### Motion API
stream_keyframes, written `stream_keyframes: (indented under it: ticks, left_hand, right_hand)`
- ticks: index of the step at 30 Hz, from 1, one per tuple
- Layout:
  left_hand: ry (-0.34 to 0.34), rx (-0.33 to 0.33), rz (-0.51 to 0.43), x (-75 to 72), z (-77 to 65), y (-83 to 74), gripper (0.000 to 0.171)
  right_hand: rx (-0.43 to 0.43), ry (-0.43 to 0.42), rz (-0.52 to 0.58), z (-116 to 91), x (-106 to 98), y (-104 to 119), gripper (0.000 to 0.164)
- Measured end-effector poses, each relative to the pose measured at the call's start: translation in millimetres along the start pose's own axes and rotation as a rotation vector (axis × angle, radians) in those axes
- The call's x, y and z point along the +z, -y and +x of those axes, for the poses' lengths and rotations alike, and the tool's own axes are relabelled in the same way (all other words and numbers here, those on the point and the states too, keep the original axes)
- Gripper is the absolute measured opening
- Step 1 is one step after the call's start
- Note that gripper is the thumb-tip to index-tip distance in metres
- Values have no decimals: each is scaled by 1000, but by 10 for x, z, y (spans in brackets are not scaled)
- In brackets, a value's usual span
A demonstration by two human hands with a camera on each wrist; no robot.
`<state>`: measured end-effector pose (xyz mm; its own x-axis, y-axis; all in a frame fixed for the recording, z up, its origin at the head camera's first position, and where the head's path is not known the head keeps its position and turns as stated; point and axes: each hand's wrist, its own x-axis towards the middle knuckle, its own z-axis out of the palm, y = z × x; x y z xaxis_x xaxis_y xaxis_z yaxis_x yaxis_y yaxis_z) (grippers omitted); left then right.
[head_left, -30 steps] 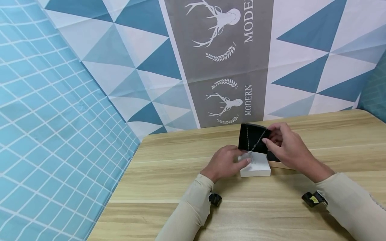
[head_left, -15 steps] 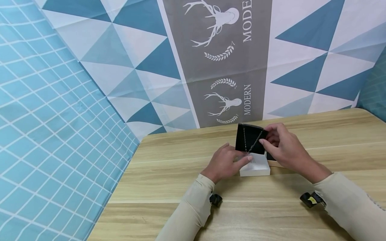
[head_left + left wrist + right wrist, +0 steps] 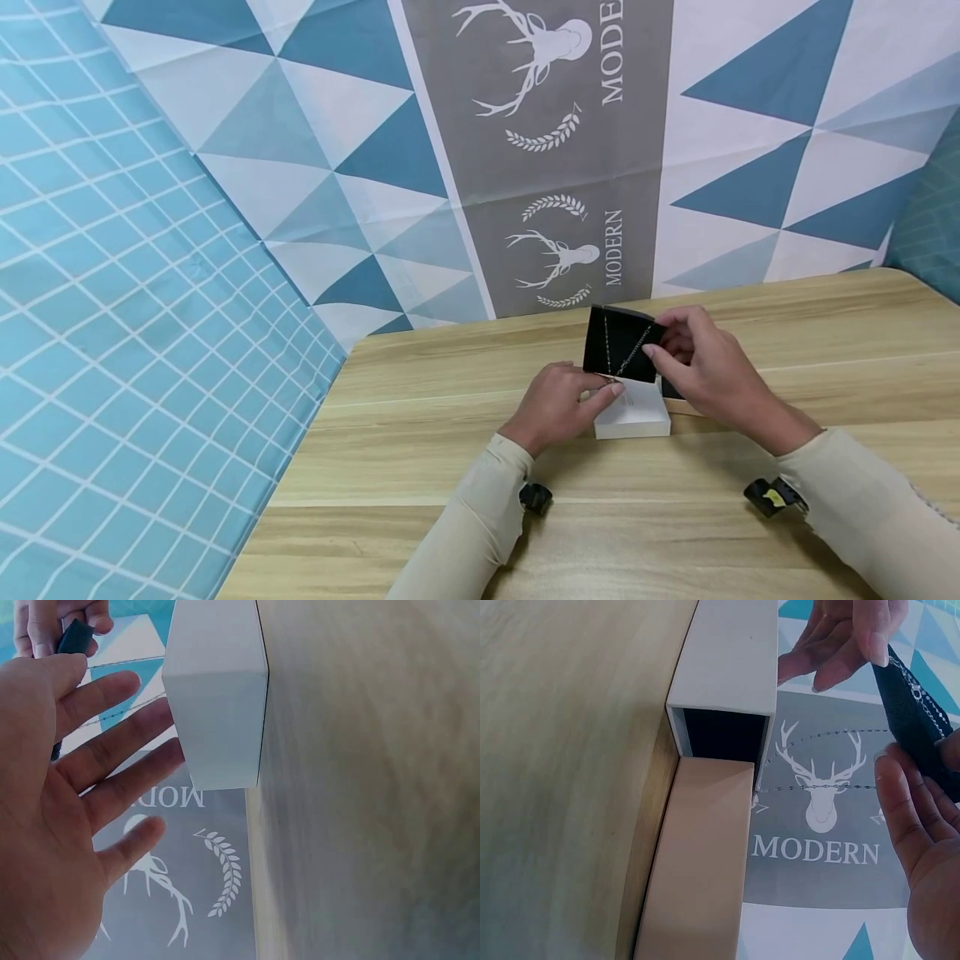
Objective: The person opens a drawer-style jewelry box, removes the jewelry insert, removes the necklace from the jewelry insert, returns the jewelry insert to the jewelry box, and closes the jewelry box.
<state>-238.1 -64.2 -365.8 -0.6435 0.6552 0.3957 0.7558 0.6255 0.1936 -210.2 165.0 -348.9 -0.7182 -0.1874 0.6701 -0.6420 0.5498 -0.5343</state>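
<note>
A black jewellery pad (image 3: 621,343) stands tilted over the table, with a thin chain necklace (image 3: 635,351) draped across its face. My right hand (image 3: 712,367) pinches the pad's right edge between thumb and fingers. At the pad's lower left, my left hand (image 3: 555,407) has its fingers spread and fairly straight in the left wrist view; its thumb is at the pad's edge. Just below is a white box sleeve (image 3: 633,410), its dark opening facing right in the right wrist view. Strands of chain (image 3: 817,787) hang behind the pad toward the sleeve.
A tan box drawer (image 3: 701,855) lies in line with the sleeve's opening, partly hidden by my right hand in the head view. The wooden table (image 3: 390,467) ends at a patterned cloth wall (image 3: 360,167) behind the boxes.
The pad and necklace have shifted slightly left with my right hand. My left thumb has risen a little toward the pad's lower edge. The sleeve has hardly moved.
</note>
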Motion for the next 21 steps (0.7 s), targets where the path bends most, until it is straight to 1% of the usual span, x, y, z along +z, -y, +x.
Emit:
stream_keyframes:
  ticks: [6,9,16,19,21]
  left_hand:
    - [3,-7,-31,-9,-14,1,33]
    - [-8,7,-26,-14,-14,0,32]
    - [-78,57,-25,-12,-12,-2,29]
    - [-105,70,-30,-20,-13,-9,34]
    - [-120,70,-49,-24,-15,-15,36]
  right_hand:
    - [3,-2,-11,3,2,-9,37]
    - [-1,0,-8,1,5,-15,37]
    - [-10,-1,-20,-10,7,-27,37]
    - [-11,2,-29,-8,13,-36,37]
    - [-11,6,-39,-6,19,-42,38]
